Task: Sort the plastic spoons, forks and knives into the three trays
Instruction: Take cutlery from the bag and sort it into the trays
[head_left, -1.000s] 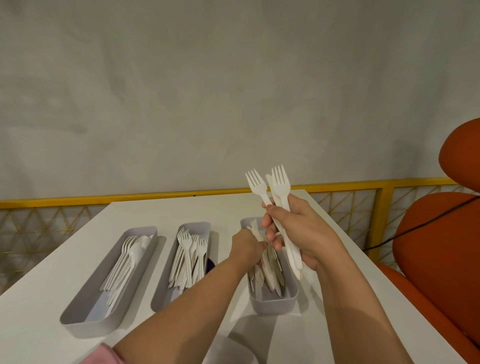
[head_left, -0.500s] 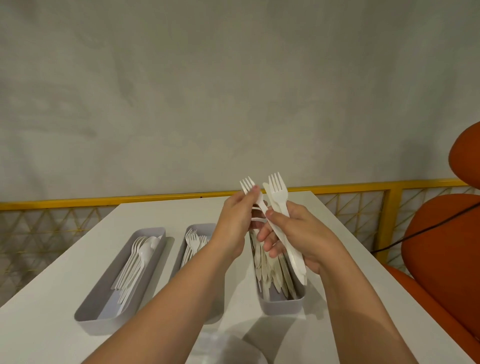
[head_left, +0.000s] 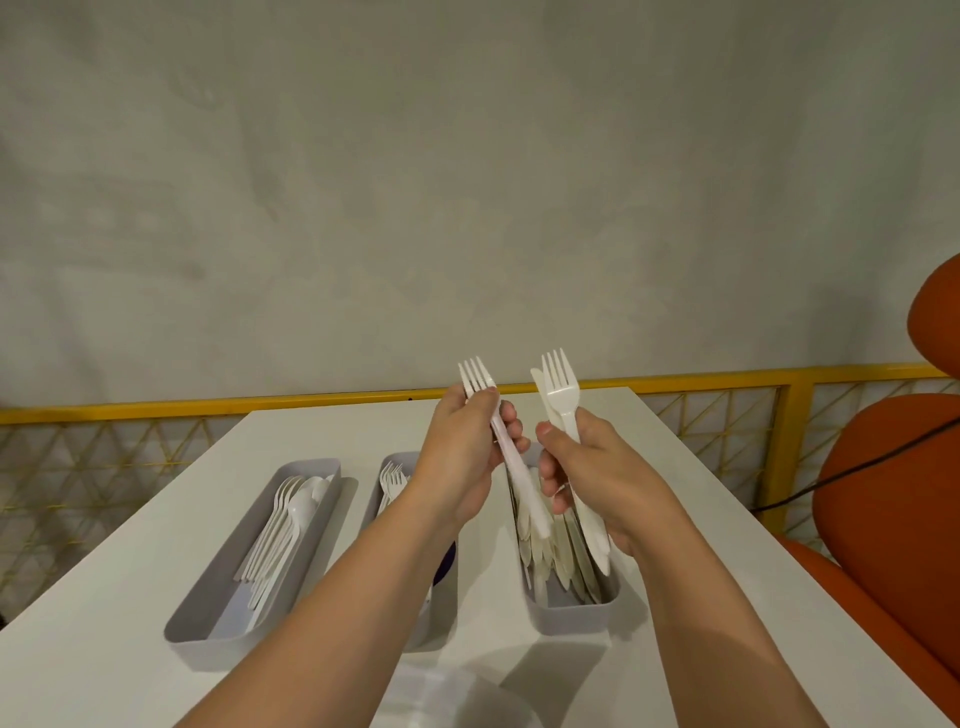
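Note:
Three grey trays lie side by side on the white table (head_left: 675, 467). The left tray (head_left: 208, 618) holds several spoons (head_left: 291, 514). My left forearm covers most of the middle tray (head_left: 441, 613), where fork tines (head_left: 392, 475) show at the far end. The right tray (head_left: 571, 618) holds several knives (head_left: 550, 551). My left hand (head_left: 462, 457) grips a white fork (head_left: 498, 441), tines up, above the trays. Close to its right, my right hand (head_left: 597, 473) holds another fork (head_left: 563, 400) and a knife (head_left: 543, 389) together, upright.
A yellow railing (head_left: 156, 408) with lattice panels runs behind the table, in front of a grey wall. An orange chair (head_left: 893, 509) with a black cable across it stands at the right. Something pale and translucent (head_left: 467, 696) lies at the near table edge.
My left hand rose from the right tray, took one fork out of my right hand's bundle and pulled it away to the left. My right hand keeps a fork and a knife.

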